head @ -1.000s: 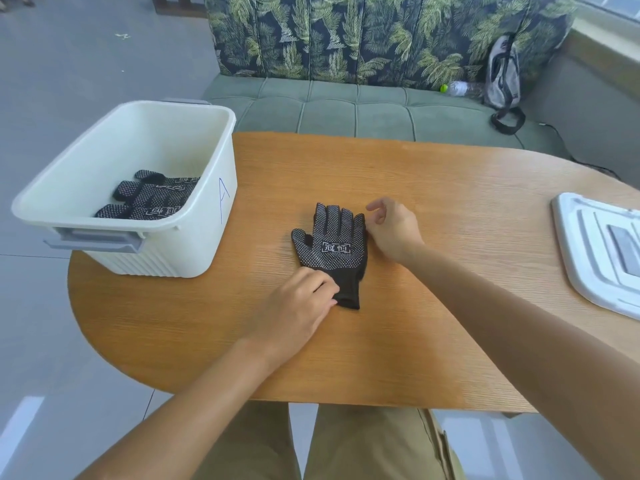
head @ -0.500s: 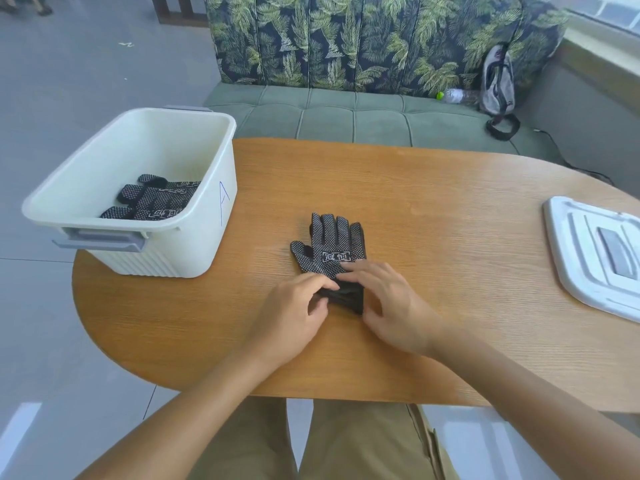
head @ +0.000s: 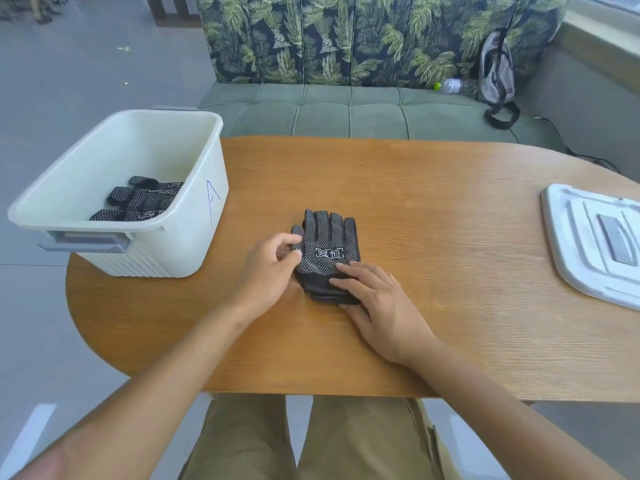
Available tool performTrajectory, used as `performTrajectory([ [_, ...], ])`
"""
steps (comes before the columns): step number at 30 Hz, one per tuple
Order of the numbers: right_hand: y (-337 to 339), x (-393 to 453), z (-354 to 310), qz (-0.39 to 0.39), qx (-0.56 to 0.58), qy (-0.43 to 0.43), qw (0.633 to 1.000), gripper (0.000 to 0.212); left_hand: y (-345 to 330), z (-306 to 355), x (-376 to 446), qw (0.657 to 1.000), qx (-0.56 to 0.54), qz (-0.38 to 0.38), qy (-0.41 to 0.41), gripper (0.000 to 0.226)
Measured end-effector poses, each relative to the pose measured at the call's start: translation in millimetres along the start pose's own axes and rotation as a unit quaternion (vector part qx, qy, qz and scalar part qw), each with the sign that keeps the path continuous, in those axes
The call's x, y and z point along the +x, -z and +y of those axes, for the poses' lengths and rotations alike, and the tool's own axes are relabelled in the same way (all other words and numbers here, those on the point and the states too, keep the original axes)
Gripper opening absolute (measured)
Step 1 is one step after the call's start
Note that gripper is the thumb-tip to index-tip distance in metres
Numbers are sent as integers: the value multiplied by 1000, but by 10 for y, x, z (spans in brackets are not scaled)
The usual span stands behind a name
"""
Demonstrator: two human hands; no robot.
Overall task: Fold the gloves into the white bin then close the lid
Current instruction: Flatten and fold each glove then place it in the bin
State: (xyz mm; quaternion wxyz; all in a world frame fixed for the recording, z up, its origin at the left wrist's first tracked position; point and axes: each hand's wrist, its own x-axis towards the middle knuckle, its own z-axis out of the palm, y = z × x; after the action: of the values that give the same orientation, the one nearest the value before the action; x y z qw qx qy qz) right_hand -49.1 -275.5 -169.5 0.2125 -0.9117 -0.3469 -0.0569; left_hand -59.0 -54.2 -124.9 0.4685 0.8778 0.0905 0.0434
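Note:
A black glove (head: 327, 249) with white dots lies flat, fingers pointing away, in the middle of the wooden table (head: 433, 237). My left hand (head: 268, 271) is at the glove's left side and pinches its thumb part between thumb and fingers. My right hand (head: 377, 303) rests with straight fingers on the glove's cuff and lower palm. At the table's left end stands the white bin (head: 194, 237), marked with a blue "A", with other black dotted gloves (head: 140, 200) inside. The white lid (head: 588, 244) lies at the right edge.
Behind the table runs a green bench (head: 346, 110) with a leaf-pattern back. A plastic bottle (head: 450, 85) and a grey backpack (head: 497, 69) lie on it at the right. The bin's grey handle (head: 85, 242) faces me. My knees are under the near table edge.
My left hand has moved from the cuff up to the glove's thumb. My right hand came from the glove's fingertips down to the cuff and now lies flat on it.

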Motion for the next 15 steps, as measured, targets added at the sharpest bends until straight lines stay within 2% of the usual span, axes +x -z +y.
performTrajectory([
  [2,9,-1,-4,1,0,1,1000,40,1,20,0,998,-60,1,-3,29],
  [4,20,-4,-22,1,-3,3,1000,41,10,9,-17,998,-63,-11,-1,31],
  [7,35,-30,-45,11,-23,23,999,42,-2,-116,-22,999,47,-13,-15,40],
  [10,43,-54,-51,25,-22,41,999,44,-19,-207,-71,981,173,26,-87,49],
  [15,37,-69,-80,60,-4,39,997,40,-66,-199,-305,966,177,-5,-189,51],
])
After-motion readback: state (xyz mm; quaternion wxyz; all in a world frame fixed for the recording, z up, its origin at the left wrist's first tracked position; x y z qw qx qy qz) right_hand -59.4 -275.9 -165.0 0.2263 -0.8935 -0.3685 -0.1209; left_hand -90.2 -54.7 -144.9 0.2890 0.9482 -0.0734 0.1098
